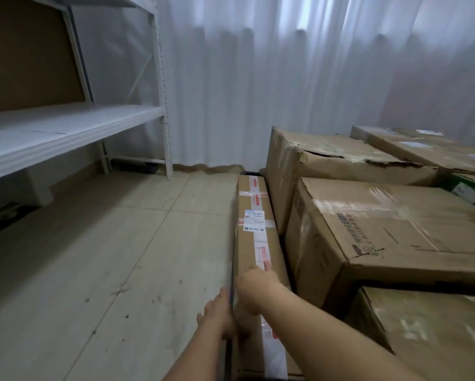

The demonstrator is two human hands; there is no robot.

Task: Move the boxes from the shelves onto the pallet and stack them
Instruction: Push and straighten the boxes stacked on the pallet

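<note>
In the head view, the step in hand seems to be setting a long narrow box (258, 251) in its place beside the big boxes (368, 243) at the right of the frame. The long box runs from the lower centre up to the curtain (258, 78). The left hand (219, 314) presses flat on its left side, fingers straight. The right hand (255, 287) lies on its top; I cannot tell if it grips. Next, I think, the box needs a push against the stack. The shelf (65, 127) at upper left looks bare.
</note>
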